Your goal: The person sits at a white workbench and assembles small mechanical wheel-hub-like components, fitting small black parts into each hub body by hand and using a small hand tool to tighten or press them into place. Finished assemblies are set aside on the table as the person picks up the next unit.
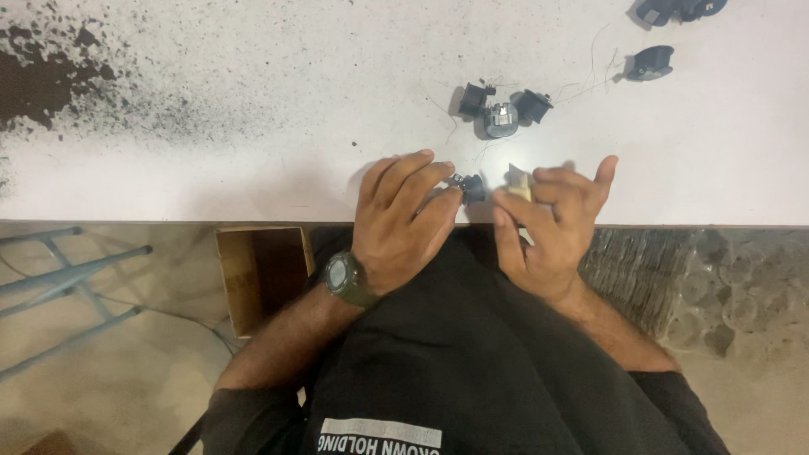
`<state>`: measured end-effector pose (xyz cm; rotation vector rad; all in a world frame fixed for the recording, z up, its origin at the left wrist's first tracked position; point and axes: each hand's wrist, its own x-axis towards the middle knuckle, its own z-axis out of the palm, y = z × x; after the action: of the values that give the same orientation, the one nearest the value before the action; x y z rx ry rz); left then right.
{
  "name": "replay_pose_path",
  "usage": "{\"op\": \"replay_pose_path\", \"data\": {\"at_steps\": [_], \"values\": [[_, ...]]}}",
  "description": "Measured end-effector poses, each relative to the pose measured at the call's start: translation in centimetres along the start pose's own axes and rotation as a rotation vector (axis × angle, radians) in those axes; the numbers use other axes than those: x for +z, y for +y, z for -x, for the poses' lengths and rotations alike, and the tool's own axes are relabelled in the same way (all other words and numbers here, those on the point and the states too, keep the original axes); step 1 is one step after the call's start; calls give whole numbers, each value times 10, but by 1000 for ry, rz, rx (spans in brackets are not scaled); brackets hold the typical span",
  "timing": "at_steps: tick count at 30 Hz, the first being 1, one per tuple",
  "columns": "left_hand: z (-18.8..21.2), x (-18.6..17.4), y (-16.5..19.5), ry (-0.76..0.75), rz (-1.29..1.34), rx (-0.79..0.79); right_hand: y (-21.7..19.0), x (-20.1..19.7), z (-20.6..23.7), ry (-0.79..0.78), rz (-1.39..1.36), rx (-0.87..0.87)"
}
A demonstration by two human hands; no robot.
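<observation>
My left hand [403, 221] rests at the near edge of a white table [253, 109], with its fingertips pinched on a small black part [469, 187]. A dark green watch [344, 276] sits on that wrist. My right hand [552, 221] is just to the right and grips a small pale, cream-coloured piece [518, 182] between thumb and fingers. The two hands are close together, with the black part between them.
Further back lie a cluster of small black and metal parts [501, 111] with thin wires, and more black parts [650, 62] at the far right. Dark stains [42, 76] mark the table's left. Below stand an open cardboard box [259, 274], blue metal legs [67, 278] and clear plastic wrap [699, 286].
</observation>
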<state>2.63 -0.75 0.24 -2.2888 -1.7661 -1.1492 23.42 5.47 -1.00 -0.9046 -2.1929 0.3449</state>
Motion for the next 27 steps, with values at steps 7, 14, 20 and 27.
{"op": "replay_pose_path", "data": {"at_steps": [7,14,20,27], "values": [[-1,-2,0,2,27,-69,-2,12,8,-57,-199,-34],[-1,1,2,27,44,-47,-6,13,1,-30,-184,-16],[4,3,-2,35,30,0,-4,12,-2,-44,-218,-26],[6,6,-4,52,-92,141,-5,12,-4,-55,-224,-31]]}}
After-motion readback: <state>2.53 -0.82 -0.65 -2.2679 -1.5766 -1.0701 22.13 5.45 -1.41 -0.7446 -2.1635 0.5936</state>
